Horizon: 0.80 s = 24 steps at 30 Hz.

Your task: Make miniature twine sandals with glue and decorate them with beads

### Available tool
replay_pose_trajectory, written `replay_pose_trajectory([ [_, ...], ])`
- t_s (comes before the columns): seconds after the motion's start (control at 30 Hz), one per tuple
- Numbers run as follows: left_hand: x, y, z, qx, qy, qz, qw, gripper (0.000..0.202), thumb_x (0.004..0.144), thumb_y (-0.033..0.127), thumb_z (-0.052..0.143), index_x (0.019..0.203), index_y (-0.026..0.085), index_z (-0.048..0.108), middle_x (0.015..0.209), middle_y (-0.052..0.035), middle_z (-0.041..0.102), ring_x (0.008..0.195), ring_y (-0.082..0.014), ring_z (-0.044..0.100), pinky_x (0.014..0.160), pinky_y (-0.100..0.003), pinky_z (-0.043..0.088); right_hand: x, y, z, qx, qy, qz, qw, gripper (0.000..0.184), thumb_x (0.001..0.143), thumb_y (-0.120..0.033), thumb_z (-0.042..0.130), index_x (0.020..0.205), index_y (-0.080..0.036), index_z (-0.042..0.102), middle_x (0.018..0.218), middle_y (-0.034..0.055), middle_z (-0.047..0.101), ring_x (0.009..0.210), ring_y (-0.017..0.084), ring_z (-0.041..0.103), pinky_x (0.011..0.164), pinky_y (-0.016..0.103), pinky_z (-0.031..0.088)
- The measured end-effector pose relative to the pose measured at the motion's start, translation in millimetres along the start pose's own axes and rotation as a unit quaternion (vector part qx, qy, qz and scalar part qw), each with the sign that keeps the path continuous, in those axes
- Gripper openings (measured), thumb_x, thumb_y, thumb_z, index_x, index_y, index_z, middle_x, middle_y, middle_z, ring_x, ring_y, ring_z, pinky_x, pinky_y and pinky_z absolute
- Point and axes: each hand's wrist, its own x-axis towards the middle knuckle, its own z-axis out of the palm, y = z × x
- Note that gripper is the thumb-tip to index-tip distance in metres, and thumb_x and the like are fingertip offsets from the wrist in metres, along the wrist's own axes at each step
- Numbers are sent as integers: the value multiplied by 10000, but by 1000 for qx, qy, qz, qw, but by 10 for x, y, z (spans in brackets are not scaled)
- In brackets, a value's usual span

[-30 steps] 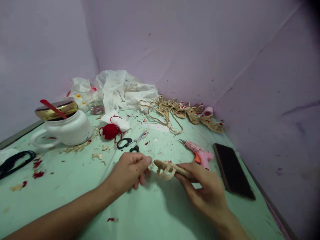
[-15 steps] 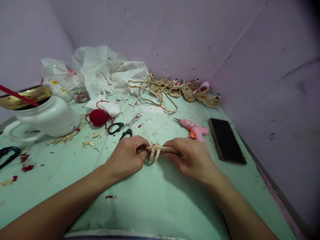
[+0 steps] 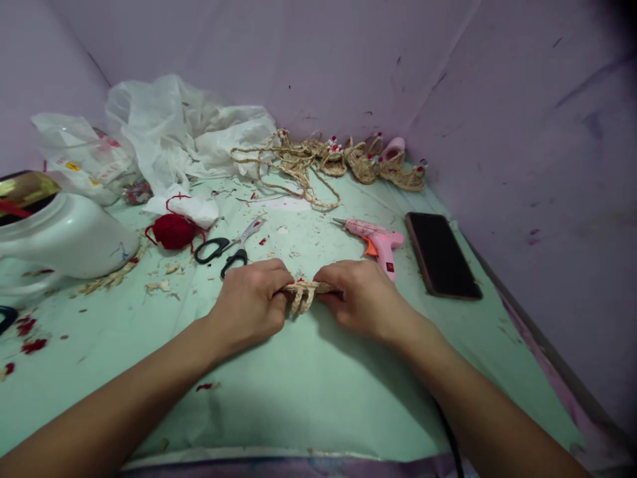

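A small woven piece of braided straw (image 3: pixel 301 295) with short loops on its near side is stretched between my two hands. My left hand (image 3: pixel 253 297) pinches its left end, fingers closed. Its right end is gripped by my right hand (image 3: pixel 365 297), with thumb and fingers pressed together. My fingers cover both ends of the piece. Just beyond my left hand lie black-handled scissors (image 3: pixel 233 249). A pink glue gun (image 3: pixel 377 240) with an orange trigger rests behind my right hand.
A dark phone (image 3: pixel 442 255) lies to the right. Left are a red yarn ball (image 3: pixel 174 231) and a white jug (image 3: pixel 89 239). Along the back sit a white plastic bag (image 3: pixel 164 133) and several braided straw pieces (image 3: pixel 361 166) with red and white beads. Scraps litter the green table cover (image 3: pixel 298 392).
The view has shifted, so the table things appear farther left and slightly higher. Both hands still hold the braided straw piece, and its loops look a little more curled.
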Motion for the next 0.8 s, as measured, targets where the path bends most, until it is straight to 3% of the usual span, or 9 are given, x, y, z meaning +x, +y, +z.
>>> replay_pose_trajectory([
  [0.4, 43, 40, -5, 25, -28, -7, 999, 208, 621, 73, 419, 582, 161, 603, 636, -22, 600, 623, -144, 562, 561, -242, 381, 69, -35, -11, -56, -11, -13, 998, 125, 579, -61, 538, 619, -173, 576, 566, 5, 604, 520, 125, 507, 470, 235, 246],
  [0.53, 49, 23, -13, -4, -33, -40, 999, 195, 650, 96, 435, 592, 159, 611, 628, -16, 591, 606, -143, 540, 555, -250, 375, 50, 8, 11, 8, -1, 16, 1000, 141, 610, -60, 542, 652, -173, 617, 577, 5, 616, 537, 129, 523, 496, 230, 299],
  [0.6, 63, 8, -49, -92, -26, -90, 991, 163, 680, 155, 487, 707, 157, 648, 660, -17, 614, 623, -146, 546, 561, -248, 394, 37, 44, 19, 89, 7, 56, 994, 183, 646, -82, 555, 768, -180, 650, 600, 2, 626, 543, 129, 531, 509, 227, 334],
  [0.7, 92, -2, -149, -296, 38, -174, 939, 364, 668, 284, 594, 998, 132, 615, 817, -45, 654, 643, -139, 560, 543, -233, 428, 49, 74, 29, 283, 27, 162, 945, 292, 631, -151, 634, 922, -162, 620, 671, 5, 632, 563, 131, 548, 523, 230, 389],
  [0.8, 99, 2, -228, -401, 155, -260, 864, 441, 663, 361, 607, 1025, 110, 572, 853, -62, 638, 545, -103, 521, 417, -201, 381, 94, 56, 40, 476, 75, 270, 833, 323, 565, -204, 710, 854, -152, 575, 719, 3, 625, 563, 117, 557, 548, 238, 429],
])
